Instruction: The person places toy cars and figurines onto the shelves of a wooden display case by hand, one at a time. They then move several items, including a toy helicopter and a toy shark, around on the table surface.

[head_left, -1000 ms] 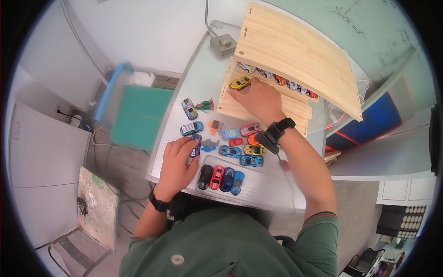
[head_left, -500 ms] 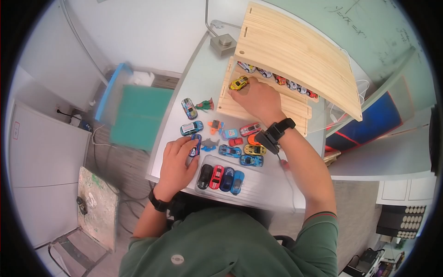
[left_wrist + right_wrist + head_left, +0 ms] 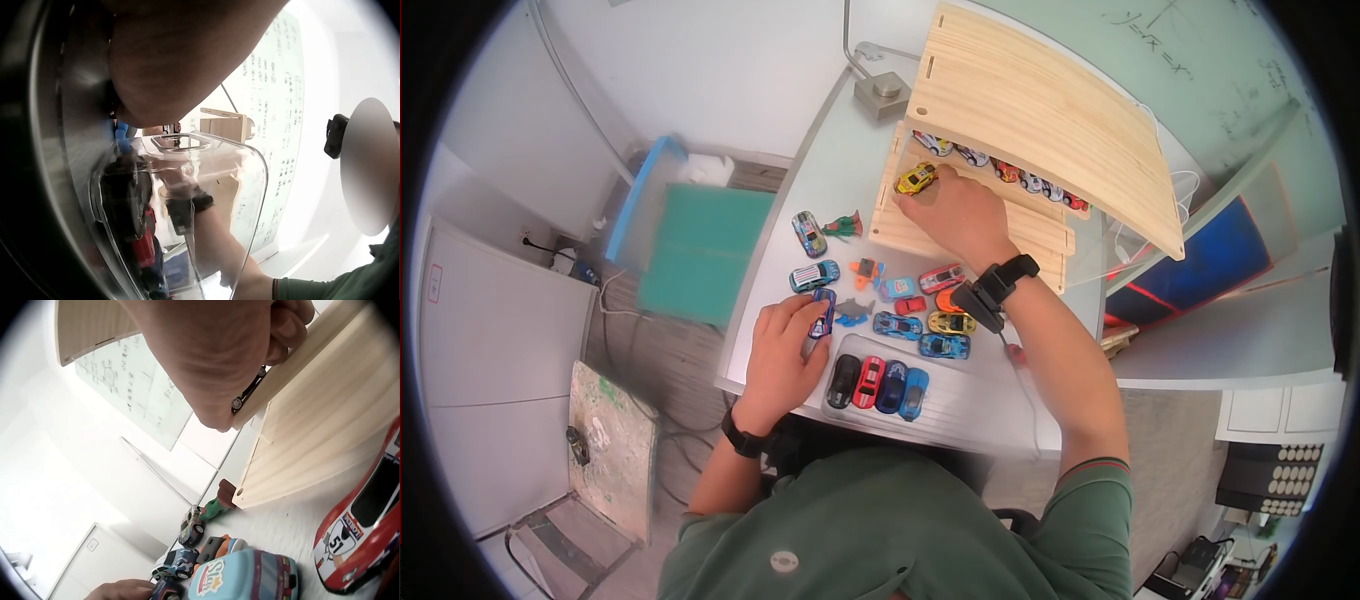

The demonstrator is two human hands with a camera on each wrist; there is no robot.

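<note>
My right hand pinches a yellow toy car at the left end of the wooden shelf. In the right wrist view the wheels of this car show close over the board's edge, with the rest hidden behind the hand. On the table's left side, my left hand holds a small blue toy car between thumb and fingers. Just beyond it is a teal toy car with a striped white roof. A row of toy cars stands deeper in the shelf, under its top board.
Several toy cars, including a light blue one, lie mid-table beside a grey toy shark and a green figure. A clear plastic tray with dark, red and blue cars lies near the front edge. A metal lamp base stands behind.
The yellow car has shifted very slightly left in my right hand's fingers. My left hand and the blue car stay in place.
</note>
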